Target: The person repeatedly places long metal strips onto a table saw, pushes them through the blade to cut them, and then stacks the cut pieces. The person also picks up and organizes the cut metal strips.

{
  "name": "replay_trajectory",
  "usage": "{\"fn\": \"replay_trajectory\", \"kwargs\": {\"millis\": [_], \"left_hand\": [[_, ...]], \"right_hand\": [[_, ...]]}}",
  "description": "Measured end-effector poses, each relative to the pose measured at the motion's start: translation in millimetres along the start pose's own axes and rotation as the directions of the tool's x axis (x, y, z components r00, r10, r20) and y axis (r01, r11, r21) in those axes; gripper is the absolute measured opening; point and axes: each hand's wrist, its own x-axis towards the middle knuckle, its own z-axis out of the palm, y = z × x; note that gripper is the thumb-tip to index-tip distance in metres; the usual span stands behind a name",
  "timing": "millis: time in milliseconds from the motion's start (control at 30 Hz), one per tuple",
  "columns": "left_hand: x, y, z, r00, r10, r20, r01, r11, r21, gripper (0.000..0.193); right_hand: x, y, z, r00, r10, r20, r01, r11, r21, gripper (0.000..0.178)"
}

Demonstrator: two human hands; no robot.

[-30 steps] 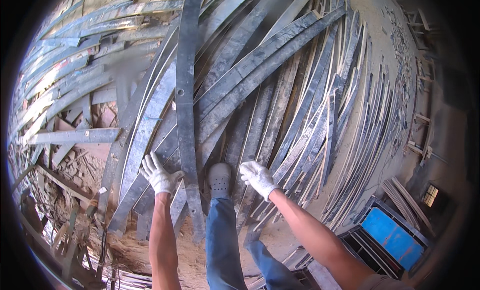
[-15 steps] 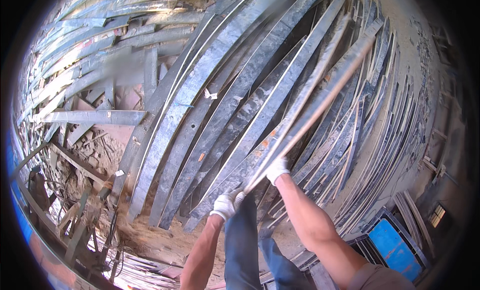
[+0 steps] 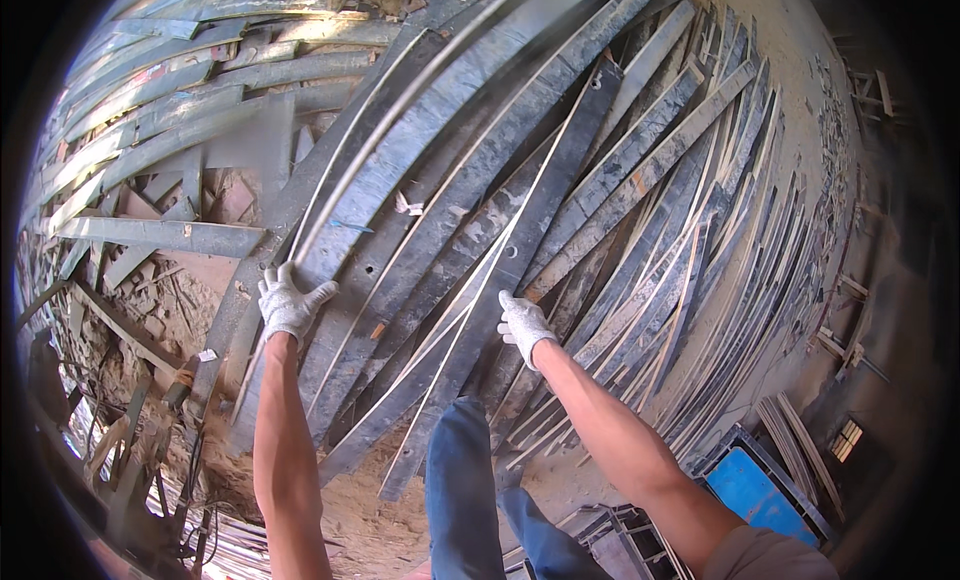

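My left hand (image 3: pixel 293 302), in a white glove, is open with its fingers spread over a long grey-blue plank (image 3: pixel 345 225). It appears to touch that plank near its lower end. A dark plank (image 3: pixel 535 205) with a hole in it lies slantwise across the others, its near end beside my left knee. My right hand (image 3: pixel 526 327), also gloved, is at the right edge of this dark plank. Its fingers are slightly bent and apart, with nothing gripped between them; whether the fingertips touch the plank I cannot tell.
Many long planks (image 3: pixel 690 240) fan out ahead and to the right. More boards (image 3: pixel 160 140) are heaped at the far left, above broken scraps and dirt. A blue panel (image 3: pixel 762 495) in a dark frame stands at the lower right. My legs (image 3: pixel 462 490) are close to the planks' near ends.
Both hands have let go of the plank they held, which now lies slantwise on the pile. My left hand has moved left and forward onto another plank; my right hand has shifted slightly left.
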Motion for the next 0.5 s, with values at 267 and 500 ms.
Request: {"fn": "replay_trajectory", "kwargs": {"millis": [267, 500], "left_hand": [[-33, -50, 14, 0.971, 0.106, -0.215, -0.110, 0.994, -0.007, 0.070], [-25, -59, 6, 0.998, 0.002, -0.056, -0.021, 0.937, -0.347, 0.069]], "right_hand": [[-85, -98, 62, 0.559, -0.807, 0.192, 0.627, 0.260, -0.734, 0.036], [-43, -221, 194, 0.089, -0.666, 0.740, 0.489, -0.618, -0.615, 0.057]]}}
